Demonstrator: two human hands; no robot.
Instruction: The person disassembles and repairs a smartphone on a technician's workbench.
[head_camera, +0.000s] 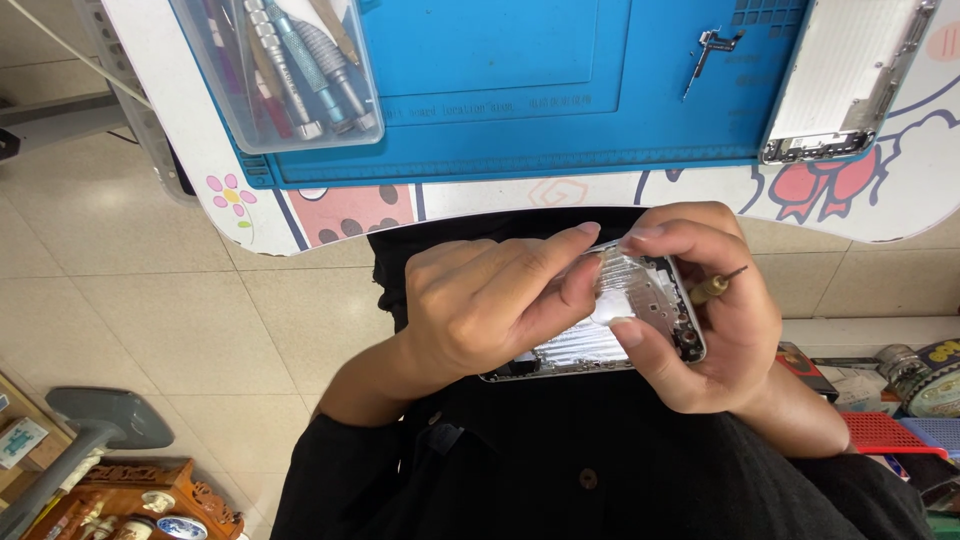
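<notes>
Both hands meet over the lap, below the blue mat (560, 90) that lies on the surface (900, 200). Between them sits an opened phone body (640, 310), a flat metal shell with rounded corners and a dull silvery inside; the left hand (480, 310) covers its near-left end, so only the middle and right part show. That hand's grip is closed on the shell's edge, its index finger stretched along the top rim. Opposite it, the right hand (710, 310) wraps the shell's far end, thumb pressed onto a small pale, glossy patch, perhaps a sticker or film, though glare makes it hard to read. Tucked in the same grip is a thin screwdriver (715, 287) with a brass-coloured collar; just its tip and collar poke out past the fingers, and the handle is hidden. Above the shell, a clear plastic tool box (275, 70) rests on the mat's left corner, cut off by the frame's top, with ribbed metal drivers inside. At the mat's right corner lies a second phone housing (850, 80), pale and matte, also partly cut off, and left of it a small dark bracket (712, 50) whose detail is too fine to tell. Dark sleeves and a buttoned black garment fill the frame's bottom.
</notes>
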